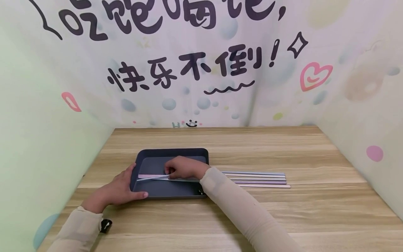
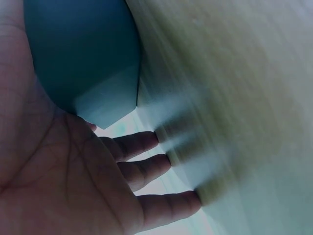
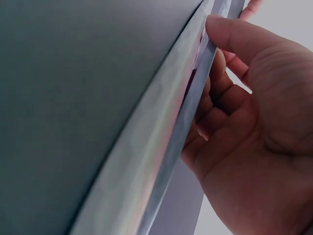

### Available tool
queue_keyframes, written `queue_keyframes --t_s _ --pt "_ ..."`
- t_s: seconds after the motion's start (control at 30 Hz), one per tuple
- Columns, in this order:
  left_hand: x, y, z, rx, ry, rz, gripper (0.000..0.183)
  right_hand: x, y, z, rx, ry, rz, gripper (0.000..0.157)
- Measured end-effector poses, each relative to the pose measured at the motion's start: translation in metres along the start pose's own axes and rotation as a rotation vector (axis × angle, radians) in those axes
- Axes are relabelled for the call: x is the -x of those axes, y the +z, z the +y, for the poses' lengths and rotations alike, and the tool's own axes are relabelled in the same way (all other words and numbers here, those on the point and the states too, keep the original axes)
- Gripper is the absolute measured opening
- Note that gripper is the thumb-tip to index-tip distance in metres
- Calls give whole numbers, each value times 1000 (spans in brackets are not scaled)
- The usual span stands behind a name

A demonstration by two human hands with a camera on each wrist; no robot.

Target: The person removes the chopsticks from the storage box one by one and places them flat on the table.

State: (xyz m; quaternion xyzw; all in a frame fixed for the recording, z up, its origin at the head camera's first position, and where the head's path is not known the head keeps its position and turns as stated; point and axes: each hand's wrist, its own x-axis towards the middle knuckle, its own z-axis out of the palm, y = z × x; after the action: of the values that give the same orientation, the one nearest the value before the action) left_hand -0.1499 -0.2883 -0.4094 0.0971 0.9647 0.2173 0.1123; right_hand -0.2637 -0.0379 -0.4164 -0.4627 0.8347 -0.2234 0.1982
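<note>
A shallow dark grey tray point(image 1: 185, 193) stands on the wooden table. My left hand point(image 1: 118, 189) rests against its front left corner, fingers along the left side and thumb by the front rim. In the left wrist view those fingers point(image 2: 146, 174) are fairly straight beside the tray wall. Over the tray, my right hand point(image 1: 182, 168) pinches a pale blue chopstick point(image 1: 149, 178), which slants across pinkish and white chopsticks point(image 1: 145, 175) inside. The right wrist view shows thumb and fingers at the chopstick point(image 3: 173, 142). My hand and sleeve hide the right ends.
Several white, blue and purple chopsticks point(image 1: 258, 177) lie side by side to the right of the tray, partly behind the right sleeve point(image 1: 242, 206). The wooden table point(image 1: 315, 210) meets a printed cloth point(image 1: 201, 105) at the back and pale walls at both sides.
</note>
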Motion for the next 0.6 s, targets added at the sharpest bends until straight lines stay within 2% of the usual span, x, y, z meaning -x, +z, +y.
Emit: queue_keyframes --t_s 0.6 --pt "0 -1 1 -4 -4 1 123 -3 0 2 29 -44 99 5"
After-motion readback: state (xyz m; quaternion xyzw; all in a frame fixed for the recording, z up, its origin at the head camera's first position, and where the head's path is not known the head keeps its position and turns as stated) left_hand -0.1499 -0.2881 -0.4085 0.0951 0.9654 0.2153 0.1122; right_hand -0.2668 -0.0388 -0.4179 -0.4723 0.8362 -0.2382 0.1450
